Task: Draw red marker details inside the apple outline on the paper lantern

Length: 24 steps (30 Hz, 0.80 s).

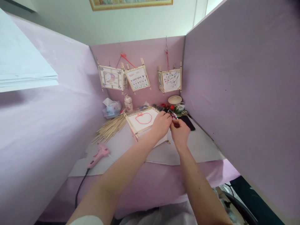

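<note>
A box-shaped lantern (143,118) with wooden-stick edges and white paper panels lies on the table before me. A rounded red outline with a small bow-like top marks its upper panel. My left hand (161,125) rests over the lantern's right side, fingers bent and closed. Close beside it, my right hand (180,132) has its thumb and fingertips pinched together. The fingertips of both hands almost meet at the lantern's far right corner. What they grip is too small and hidden to make out; something red and white shows just behind them.
A pink glue gun (99,155) with a dark cord lies at left. Thin wooden sticks (111,128) are piled behind it. Near the back stand a tissue pack (112,109), a figurine (128,103) and a pale dish (174,100). Finished lanterns (172,80) hang on the back panel. A black phone-like slab (187,122) lies right.
</note>
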{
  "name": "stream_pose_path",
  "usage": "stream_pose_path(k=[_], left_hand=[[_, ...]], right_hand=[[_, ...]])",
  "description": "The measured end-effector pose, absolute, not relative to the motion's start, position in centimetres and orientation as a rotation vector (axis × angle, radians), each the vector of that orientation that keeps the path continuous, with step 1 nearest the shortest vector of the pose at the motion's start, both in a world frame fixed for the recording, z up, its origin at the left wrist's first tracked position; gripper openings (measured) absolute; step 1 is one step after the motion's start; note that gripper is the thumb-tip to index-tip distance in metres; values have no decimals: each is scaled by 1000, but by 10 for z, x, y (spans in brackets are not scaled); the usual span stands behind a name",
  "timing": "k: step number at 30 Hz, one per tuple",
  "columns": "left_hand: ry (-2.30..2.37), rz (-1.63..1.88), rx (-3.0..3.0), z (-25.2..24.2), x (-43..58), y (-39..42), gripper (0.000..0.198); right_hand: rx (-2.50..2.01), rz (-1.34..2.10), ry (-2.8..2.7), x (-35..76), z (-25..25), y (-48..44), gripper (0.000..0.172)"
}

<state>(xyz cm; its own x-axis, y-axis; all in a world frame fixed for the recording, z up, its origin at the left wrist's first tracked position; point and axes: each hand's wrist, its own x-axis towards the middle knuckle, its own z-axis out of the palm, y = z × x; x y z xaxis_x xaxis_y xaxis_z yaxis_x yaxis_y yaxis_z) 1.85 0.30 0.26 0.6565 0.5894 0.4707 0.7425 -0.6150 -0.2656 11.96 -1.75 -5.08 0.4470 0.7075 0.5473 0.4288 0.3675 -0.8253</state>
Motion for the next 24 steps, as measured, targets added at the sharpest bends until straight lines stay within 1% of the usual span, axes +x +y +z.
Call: stream_pose_path(k=[4, 13, 19, 24], left_hand=[[-1202, -521, -2313, 2, 19, -1, 20], [-1326, -519, -2249, 3, 16, -2, 20], [-1151, -524, -2392, 9, 11, 0, 22], [-1196, -508, -2354, 6, 14, 0, 20]], right_hand=[[-1263, 217, -1178, 118, -48, -17, 18], [-1240, 231, -1176, 114, -47, -15, 17], [-1219, 287, -1149, 118, -49, -15, 20], [-1209, 280, -1160, 118, -48, -15, 19]])
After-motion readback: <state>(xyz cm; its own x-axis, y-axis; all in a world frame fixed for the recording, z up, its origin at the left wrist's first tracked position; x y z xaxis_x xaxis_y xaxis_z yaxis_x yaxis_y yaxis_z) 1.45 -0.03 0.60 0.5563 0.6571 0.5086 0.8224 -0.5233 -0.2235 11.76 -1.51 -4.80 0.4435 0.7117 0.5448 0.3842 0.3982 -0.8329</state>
